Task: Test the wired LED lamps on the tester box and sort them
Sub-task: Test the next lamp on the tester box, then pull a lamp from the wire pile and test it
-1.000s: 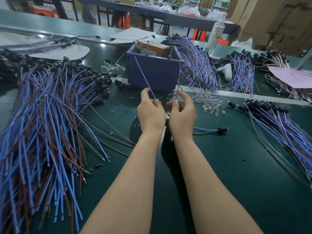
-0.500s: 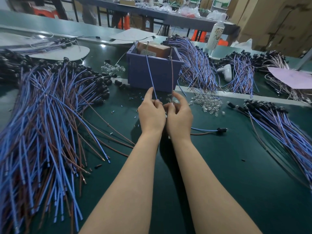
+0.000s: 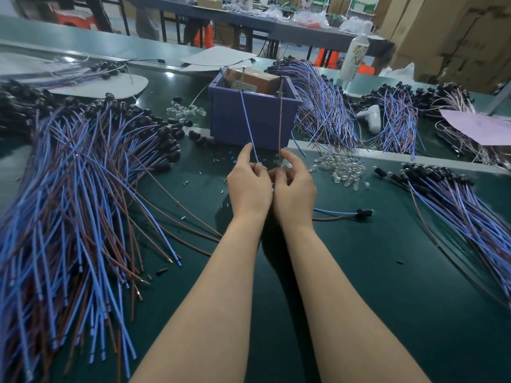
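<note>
Left hand (image 3: 249,185) pinches the thin blue wire (image 3: 249,128), right hand (image 3: 296,189) the thin brown wire (image 3: 280,120), both reaching the purple plastic tester box (image 3: 249,117) at twelve o'clock. Best to press both tips firmly on the contacts.

A dark green surface (image 3: 387,299) stretched ahead; behind stood a long grey table (image 3: 304,34), orange stools (image 3: 327,58) and stacked cardboard boxes (image 3: 456,37).

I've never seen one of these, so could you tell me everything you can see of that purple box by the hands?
The purple box is an open-topped, plastic-looking tub standing upright on the green table. A labelled brown block sits inside, and metal pins rise beside it. A blue wire and a brown wire run up its front to the top edge.
</note>
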The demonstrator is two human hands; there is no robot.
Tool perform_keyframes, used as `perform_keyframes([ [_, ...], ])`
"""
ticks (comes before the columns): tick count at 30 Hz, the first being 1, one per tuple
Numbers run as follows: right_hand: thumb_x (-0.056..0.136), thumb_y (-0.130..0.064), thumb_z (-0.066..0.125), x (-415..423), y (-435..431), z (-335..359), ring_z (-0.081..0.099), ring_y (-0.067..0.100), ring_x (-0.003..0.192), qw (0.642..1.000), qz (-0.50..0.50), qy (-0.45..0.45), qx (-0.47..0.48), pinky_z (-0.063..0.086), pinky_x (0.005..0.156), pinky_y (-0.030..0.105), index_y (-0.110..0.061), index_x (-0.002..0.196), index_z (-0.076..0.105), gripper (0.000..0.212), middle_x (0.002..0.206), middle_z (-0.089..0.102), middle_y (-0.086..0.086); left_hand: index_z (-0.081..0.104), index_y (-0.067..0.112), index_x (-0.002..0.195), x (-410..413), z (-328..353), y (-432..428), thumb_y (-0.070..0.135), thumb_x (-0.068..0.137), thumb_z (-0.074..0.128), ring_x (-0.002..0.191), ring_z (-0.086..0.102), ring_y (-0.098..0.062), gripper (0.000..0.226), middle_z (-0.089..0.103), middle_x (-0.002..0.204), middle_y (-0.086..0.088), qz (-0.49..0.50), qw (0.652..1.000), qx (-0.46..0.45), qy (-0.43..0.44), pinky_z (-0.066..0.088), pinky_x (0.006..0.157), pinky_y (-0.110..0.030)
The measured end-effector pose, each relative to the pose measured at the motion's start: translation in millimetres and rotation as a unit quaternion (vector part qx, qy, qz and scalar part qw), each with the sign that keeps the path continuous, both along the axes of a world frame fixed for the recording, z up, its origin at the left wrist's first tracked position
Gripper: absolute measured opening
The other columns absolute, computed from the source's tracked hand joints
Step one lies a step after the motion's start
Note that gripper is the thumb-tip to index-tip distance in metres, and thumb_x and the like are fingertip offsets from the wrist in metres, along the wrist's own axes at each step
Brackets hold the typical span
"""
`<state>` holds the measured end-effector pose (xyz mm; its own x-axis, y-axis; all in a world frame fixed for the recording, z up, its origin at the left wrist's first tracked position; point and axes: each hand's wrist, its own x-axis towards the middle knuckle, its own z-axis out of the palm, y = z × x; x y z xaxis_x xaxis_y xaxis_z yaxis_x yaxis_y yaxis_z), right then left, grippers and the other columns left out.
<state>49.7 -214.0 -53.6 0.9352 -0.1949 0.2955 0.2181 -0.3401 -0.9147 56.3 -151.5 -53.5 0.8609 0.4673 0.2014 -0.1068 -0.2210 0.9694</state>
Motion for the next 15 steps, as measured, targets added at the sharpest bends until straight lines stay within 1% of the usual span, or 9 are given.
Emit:
perform_keyframes([
  [3,0.092,-0.002,0.045,-0.5,0.2,-0.1,0.063,0.020,0.086,1.000,-0.003,-0.002,0.005,0.043,0.080,0.020,-0.018,0.124,0.058,0.039,0.085,0.070,0.002,0.043,0.015,0.140,1.1,-0.9,-0.3,0.005,0.094,0.047,0.091,0.060,-0.019,0.047,0.059,0.083,0.001,0.003,1.000,0.004,0.000,0.041,0.084,-0.021],
  [5,0.091,-0.001,0.045,-0.6,0.5,0.1,0.063,0.020,0.086,1.000,-0.001,-0.002,0.008,0.043,0.080,0.021,-0.019,0.123,0.059,0.039,0.085,0.070,0.003,0.044,0.015,0.140,1.8,-1.9,-0.3,0.005,0.094,0.047,0.088,0.058,-0.017,0.047,0.057,0.081,0.003,0.004,1.000,0.008,0.001,0.038,0.079,-0.016],
  [7,0.091,-0.001,0.045,-0.7,0.8,-0.1,0.063,0.019,0.086,1.000,0.000,-0.003,0.008,0.044,0.081,0.022,-0.019,0.123,0.059,0.039,0.087,0.071,0.004,0.044,0.015,0.140,2.2,-2.3,0.0,0.005,0.094,0.047,0.086,0.057,-0.015,0.047,0.057,0.080,0.004,0.005,1.000,0.011,0.001,0.036,0.077,-0.013],
  [12,0.092,-0.002,0.045,-1.0,0.5,0.1,0.063,0.018,0.088,1.000,0.002,-0.005,0.008,0.043,0.080,0.020,-0.020,0.123,0.058,0.038,0.089,0.071,0.004,0.044,0.015,0.140,1.3,-1.0,0.2,0.005,0.094,0.047,0.086,0.057,-0.015,0.047,0.058,0.083,0.001,0.003,1.000,0.012,0.002,0.038,0.080,-0.015],
  [15,0.092,-0.002,0.045,-1.2,0.1,0.6,0.063,0.018,0.088,1.000,0.001,-0.003,0.004,0.041,0.077,0.016,-0.020,0.123,0.058,0.038,0.090,0.071,0.004,0.044,0.014,0.140,0.5,-0.4,0.1,0.005,0.095,0.047,0.086,0.057,-0.015,0.047,0.057,0.080,0.004,0.000,1.000,0.012,0.004,0.038,0.079,-0.014],
])
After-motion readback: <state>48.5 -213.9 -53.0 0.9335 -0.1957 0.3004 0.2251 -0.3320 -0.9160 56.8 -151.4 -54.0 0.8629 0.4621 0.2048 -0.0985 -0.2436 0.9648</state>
